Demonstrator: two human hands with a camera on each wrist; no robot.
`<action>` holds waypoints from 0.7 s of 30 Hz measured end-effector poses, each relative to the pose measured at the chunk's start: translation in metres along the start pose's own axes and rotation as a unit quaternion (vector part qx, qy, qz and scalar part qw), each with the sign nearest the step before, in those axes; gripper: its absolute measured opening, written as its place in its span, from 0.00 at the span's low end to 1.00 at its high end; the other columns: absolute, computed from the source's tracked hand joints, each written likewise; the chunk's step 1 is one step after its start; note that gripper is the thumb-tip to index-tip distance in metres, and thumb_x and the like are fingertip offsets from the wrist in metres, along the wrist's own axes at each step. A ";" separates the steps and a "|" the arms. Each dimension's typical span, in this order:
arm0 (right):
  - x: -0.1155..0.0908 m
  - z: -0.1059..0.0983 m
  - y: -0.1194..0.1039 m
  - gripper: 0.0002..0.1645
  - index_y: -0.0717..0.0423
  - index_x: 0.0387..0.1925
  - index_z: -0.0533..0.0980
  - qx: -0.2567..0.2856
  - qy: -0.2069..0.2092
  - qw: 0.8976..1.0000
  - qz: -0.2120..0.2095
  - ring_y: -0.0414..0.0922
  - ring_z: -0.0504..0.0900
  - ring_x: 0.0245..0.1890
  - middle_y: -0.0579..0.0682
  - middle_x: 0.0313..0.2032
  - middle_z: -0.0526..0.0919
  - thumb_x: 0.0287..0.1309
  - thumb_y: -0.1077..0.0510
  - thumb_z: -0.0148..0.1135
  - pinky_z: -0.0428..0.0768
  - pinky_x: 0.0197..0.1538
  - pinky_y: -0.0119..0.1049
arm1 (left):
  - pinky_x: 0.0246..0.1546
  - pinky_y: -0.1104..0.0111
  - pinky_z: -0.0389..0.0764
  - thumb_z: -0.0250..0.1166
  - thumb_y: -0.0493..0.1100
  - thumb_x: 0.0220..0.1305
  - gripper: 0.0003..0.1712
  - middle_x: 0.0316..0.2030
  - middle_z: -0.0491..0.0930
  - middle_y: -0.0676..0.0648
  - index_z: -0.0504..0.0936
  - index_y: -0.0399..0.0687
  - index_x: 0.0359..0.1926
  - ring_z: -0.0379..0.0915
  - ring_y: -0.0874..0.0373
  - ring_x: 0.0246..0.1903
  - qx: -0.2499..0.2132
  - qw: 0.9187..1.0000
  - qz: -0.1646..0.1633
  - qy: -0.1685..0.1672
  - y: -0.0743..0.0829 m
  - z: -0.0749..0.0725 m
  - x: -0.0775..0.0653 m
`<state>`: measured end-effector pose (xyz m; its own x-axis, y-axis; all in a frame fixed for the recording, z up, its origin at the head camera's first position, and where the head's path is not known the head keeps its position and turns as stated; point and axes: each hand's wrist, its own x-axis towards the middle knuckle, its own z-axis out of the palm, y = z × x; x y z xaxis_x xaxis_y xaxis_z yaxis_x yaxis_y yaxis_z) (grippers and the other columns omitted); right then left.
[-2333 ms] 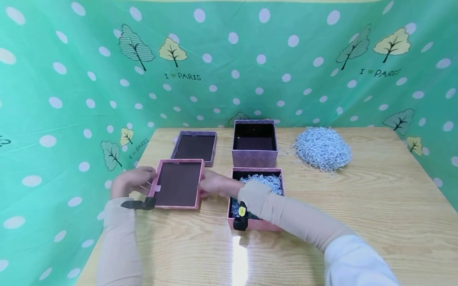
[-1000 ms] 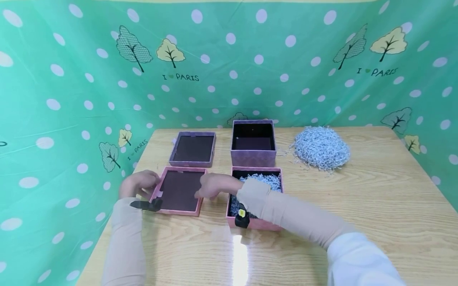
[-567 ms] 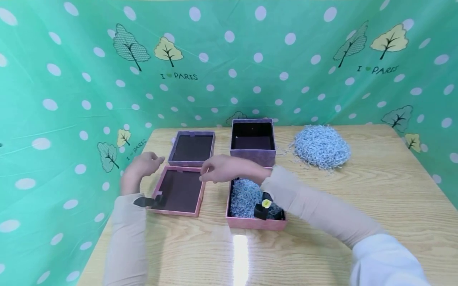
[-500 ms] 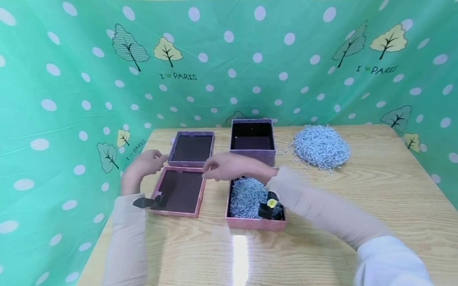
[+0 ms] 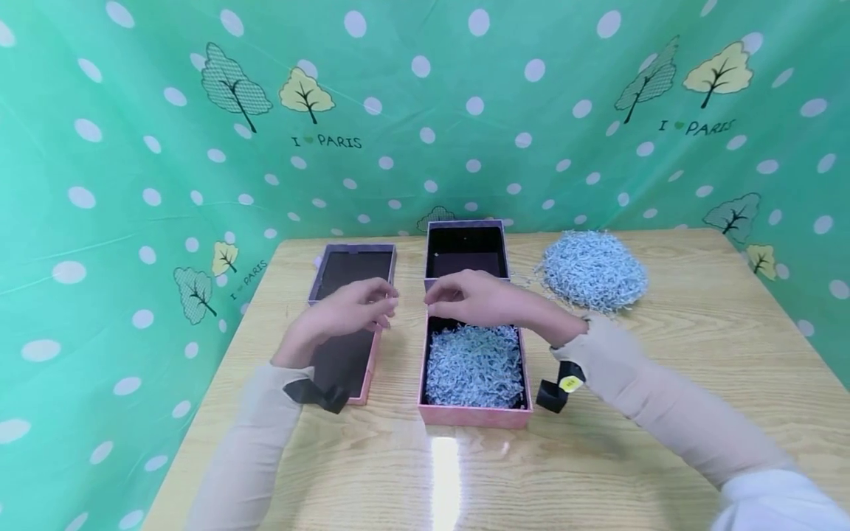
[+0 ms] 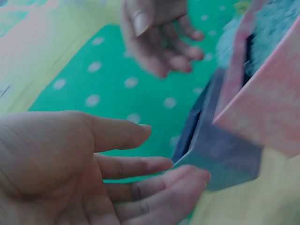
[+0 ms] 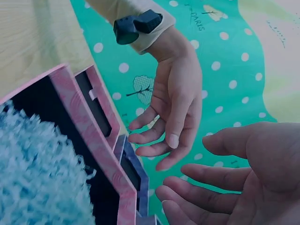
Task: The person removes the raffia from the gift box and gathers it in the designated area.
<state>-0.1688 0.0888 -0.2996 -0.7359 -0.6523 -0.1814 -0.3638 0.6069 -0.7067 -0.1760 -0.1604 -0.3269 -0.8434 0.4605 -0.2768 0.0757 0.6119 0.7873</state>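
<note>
My left hand point(image 5: 348, 308) hovers over the pink box lid point(image 5: 341, 365), its fingers loosely bent with nothing between them. Across a small gap, my right hand point(image 5: 474, 296) hangs above the far edge of the pink box point(image 5: 474, 417), also holding nothing. Pale blue shredded paper point(image 5: 474, 369) fills the pink box. Both palms face each other in the wrist views, where the left fingers point(image 6: 140, 187) and right fingers point(image 7: 201, 192) are relaxed. The pink lid lies with its dark inside up, partly hidden behind my left hand and wrist.
Behind the pink lid lies a purple lid point(image 5: 361, 269), dark inside up. A purple box point(image 5: 467, 254) with a black inside stands behind the pink box, its front partly covered by my right hand. A heap of blue shredded paper point(image 5: 594, 269) sits at the back right of the wooden table point(image 5: 631, 354).
The pink lid was lowered onto the table in front of the purple lid and let go. Both hands then rose; the left moved right over the lid, the right drew back over the pink box.
</note>
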 end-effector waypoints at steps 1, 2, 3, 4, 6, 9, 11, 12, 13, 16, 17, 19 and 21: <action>-0.002 0.000 0.002 0.17 0.50 0.53 0.77 -0.004 0.000 1.000 -0.002 0.44 0.79 0.52 0.46 0.51 0.81 0.67 0.50 0.55 0.80 0.54 0.41 | 0.41 0.60 0.85 0.54 0.42 0.71 0.17 0.42 0.79 0.38 0.70 0.39 0.56 0.82 0.53 0.36 -0.005 1.000 0.004 -0.013 0.002 0.005 0.002; -0.004 -0.001 0.004 0.17 0.50 0.53 0.77 -0.008 0.000 1.000 -0.004 0.44 0.80 0.51 0.46 0.50 0.82 0.67 0.50 0.55 0.80 0.53 0.41 | 0.41 0.59 0.85 0.54 0.41 0.71 0.18 0.42 0.78 0.38 0.69 0.39 0.58 0.82 0.53 0.36 -0.015 1.000 0.010 -0.026 0.004 0.009 0.005; -0.006 -0.001 0.005 0.17 0.51 0.53 0.77 -0.012 -0.001 1.000 -0.007 0.43 0.80 0.49 0.46 0.48 0.82 0.67 0.50 0.56 0.81 0.52 0.40 | 0.41 0.59 0.85 0.54 0.40 0.71 0.19 0.43 0.77 0.37 0.68 0.39 0.60 0.82 0.53 0.36 -0.021 0.999 0.014 -0.038 0.005 0.014 0.007; -0.008 -0.001 0.007 0.17 0.52 0.53 0.77 -0.015 -0.002 1.000 -0.008 0.43 0.81 0.48 0.46 0.47 0.83 0.66 0.50 0.56 0.81 0.51 0.40 | 0.42 0.58 0.85 0.54 0.39 0.70 0.21 0.44 0.76 0.37 0.66 0.40 0.61 0.82 0.53 0.36 -0.026 0.998 0.017 -0.049 0.005 0.018 0.009; -0.011 0.000 0.011 0.19 0.53 0.54 0.77 -0.018 -0.006 1.000 -0.008 0.42 0.80 0.45 0.46 0.44 0.83 0.65 0.50 0.58 0.82 0.48 0.38 | 0.44 0.56 0.84 0.55 0.37 0.69 0.24 0.46 0.74 0.37 0.64 0.41 0.64 0.81 0.51 0.39 -0.039 0.997 0.018 -0.069 0.006 0.026 0.012; -0.015 0.003 0.018 0.22 0.55 0.55 0.75 -0.022 -0.013 1.000 -0.007 0.42 0.80 0.44 0.47 0.44 0.82 0.63 0.50 0.61 0.81 0.48 0.37 | 0.47 0.54 0.83 0.57 0.35 0.68 0.29 0.49 0.70 0.37 0.60 0.43 0.67 0.80 0.48 0.42 -0.060 0.995 0.010 -0.084 0.004 0.035 0.016; -0.018 0.006 0.023 0.25 0.57 0.57 0.74 -0.025 -0.021 0.999 -0.001 0.45 0.79 0.47 0.50 0.47 0.81 0.62 0.50 0.62 0.81 0.50 0.39 | 0.47 0.53 0.82 0.58 0.35 0.67 0.32 0.51 0.68 0.37 0.57 0.44 0.69 0.80 0.48 0.42 -0.073 0.993 0.002 -0.088 0.003 0.039 0.018; -0.019 0.009 0.025 0.27 0.57 0.58 0.73 -0.030 -0.024 0.999 0.001 0.46 0.79 0.49 0.51 0.49 0.80 0.61 0.50 0.63 0.80 0.52 0.41 | 0.47 0.52 0.82 0.59 0.35 0.66 0.34 0.52 0.67 0.36 0.56 0.44 0.70 0.80 0.48 0.42 -0.081 0.993 -0.003 -0.089 0.003 0.041 0.018; -0.020 0.011 0.027 0.28 0.57 0.59 0.72 -0.035 -0.028 0.999 0.008 0.48 0.78 0.50 0.53 0.51 0.80 0.60 0.50 0.64 0.79 0.54 0.42 | 0.47 0.52 0.82 0.60 0.35 0.66 0.35 0.53 0.66 0.36 0.56 0.44 0.70 0.80 0.49 0.41 -0.087 0.992 -0.007 -0.088 0.002 0.043 0.019; -0.025 0.019 0.030 0.33 0.57 0.63 0.68 -0.061 -0.039 0.997 0.038 0.52 0.74 0.57 0.57 0.58 0.75 0.59 0.50 0.65 0.77 0.58 0.48 | 0.45 0.54 0.83 0.61 0.36 0.65 0.35 0.56 0.65 0.34 0.57 0.45 0.70 0.81 0.52 0.37 -0.087 0.993 -0.019 -0.082 0.001 0.048 0.020; -0.026 0.023 0.030 0.36 0.56 0.64 0.66 -0.071 -0.042 0.995 0.048 0.53 0.73 0.59 0.58 0.60 0.73 0.58 0.49 0.66 0.75 0.60 0.50 | 0.44 0.55 0.84 0.61 0.36 0.65 0.35 0.56 0.65 0.34 0.57 0.45 0.69 0.82 0.53 0.36 -0.085 0.993 -0.024 -0.078 0.001 0.050 0.020; -0.028 0.029 0.031 0.40 0.53 0.67 0.64 -0.094 -0.049 0.992 0.069 0.54 0.68 0.64 0.58 0.65 0.68 0.56 0.47 0.67 0.72 0.63 0.53 | 0.43 0.56 0.84 0.61 0.36 0.65 0.34 0.56 0.66 0.34 0.58 0.45 0.69 0.82 0.53 0.35 -0.086 0.993 -0.032 -0.074 0.001 0.052 0.019; -0.030 0.035 0.032 0.45 0.51 0.70 0.60 -0.116 -0.062 0.988 0.085 0.56 0.62 0.67 0.59 0.68 0.62 0.55 0.46 0.68 0.69 0.64 0.56 | 0.43 0.57 0.84 0.60 0.35 0.66 0.32 0.56 0.66 0.34 0.59 0.45 0.68 0.82 0.53 0.35 -0.092 0.992 -0.040 -0.073 0.000 0.052 0.019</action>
<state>-0.1388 0.1120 -0.3411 -0.7272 -0.5744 -0.3758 -0.3733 0.7904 -0.4858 -0.1640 -0.1181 -0.3609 -0.7554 0.5125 -0.4082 -0.0979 0.5277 0.8437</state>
